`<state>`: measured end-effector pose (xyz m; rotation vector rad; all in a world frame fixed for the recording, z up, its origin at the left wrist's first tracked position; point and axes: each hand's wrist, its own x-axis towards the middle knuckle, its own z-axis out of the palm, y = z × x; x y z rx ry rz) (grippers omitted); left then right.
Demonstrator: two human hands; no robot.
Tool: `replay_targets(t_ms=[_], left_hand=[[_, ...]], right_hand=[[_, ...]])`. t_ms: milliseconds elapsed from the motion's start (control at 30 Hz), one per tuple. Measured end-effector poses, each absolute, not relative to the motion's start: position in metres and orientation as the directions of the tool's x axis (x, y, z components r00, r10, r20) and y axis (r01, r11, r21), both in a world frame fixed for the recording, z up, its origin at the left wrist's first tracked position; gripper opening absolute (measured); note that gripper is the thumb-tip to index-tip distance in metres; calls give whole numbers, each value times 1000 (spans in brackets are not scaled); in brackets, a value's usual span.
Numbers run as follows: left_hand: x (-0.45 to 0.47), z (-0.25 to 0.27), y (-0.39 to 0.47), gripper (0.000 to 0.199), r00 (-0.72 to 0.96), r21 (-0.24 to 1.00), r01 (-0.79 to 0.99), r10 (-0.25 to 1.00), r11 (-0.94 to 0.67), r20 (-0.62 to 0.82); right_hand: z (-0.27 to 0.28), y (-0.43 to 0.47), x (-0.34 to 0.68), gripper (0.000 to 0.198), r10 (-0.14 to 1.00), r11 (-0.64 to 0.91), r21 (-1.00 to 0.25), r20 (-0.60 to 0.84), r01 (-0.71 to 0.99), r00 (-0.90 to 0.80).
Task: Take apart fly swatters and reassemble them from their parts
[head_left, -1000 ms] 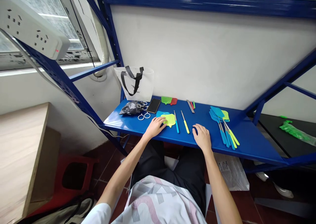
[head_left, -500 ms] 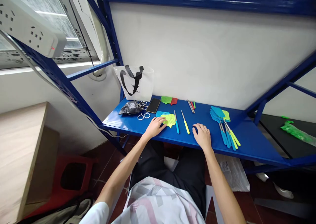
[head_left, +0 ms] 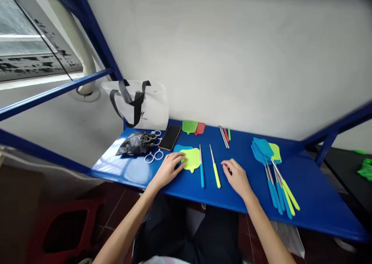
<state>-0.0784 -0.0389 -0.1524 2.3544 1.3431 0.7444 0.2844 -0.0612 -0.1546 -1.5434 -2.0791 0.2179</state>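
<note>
My left hand (head_left: 170, 168) rests on the blue table with its fingers spread. Its fingertips touch the left edge of a yellow-green fly swatter head (head_left: 192, 160), which partly covers a blue swatter head (head_left: 181, 148). To the right lie a telescopic rod with a blue handle (head_left: 201, 167) and another with a yellow handle (head_left: 215, 168). My right hand (head_left: 236, 175) lies on the table, right of the yellow-handled rod and apart from it, fingers loosely bent and holding nothing. Farther right is a pile of blue and yellow assembled fly swatters (head_left: 274, 175).
At the back lie green (head_left: 189, 126) and red swatter heads (head_left: 199, 128) and several metal rods (head_left: 224, 137). On the left are a phone (head_left: 170, 137), white rings (head_left: 149, 157), a black plastic bag (head_left: 132, 143) and a white tote bag (head_left: 152, 109). Blue frame bars (head_left: 99, 35) rise at both sides.
The camera view has tilted down and come closer to the table. My left hand stays at the yellow-green swatter head; my right hand stays beside the yellow-handled rod.
</note>
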Motion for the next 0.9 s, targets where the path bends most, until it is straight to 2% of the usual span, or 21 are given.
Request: replay_targets(t_ms=[233, 467, 667, 900], left_hand=[[-78, -152, -56, 44, 410, 494, 730, 881, -472, 236], [-79, -149, -53, 33, 392, 546, 707, 892, -449, 227], [-80, -155, -51, 31, 371, 587, 674, 893, -449, 256], [-69, -153, -37, 33, 356, 540, 710, 892, -452, 278]], right_hand=[[-178, -80, 288, 31, 899, 377, -418, 382, 827, -217], [-159, -76, 284, 32, 929, 327, -453, 315, 829, -194], [-158, -76, 283, 32, 909, 347, -435, 374, 831, -183], [-156, -76, 282, 32, 895, 365, -466, 415, 806, -165]])
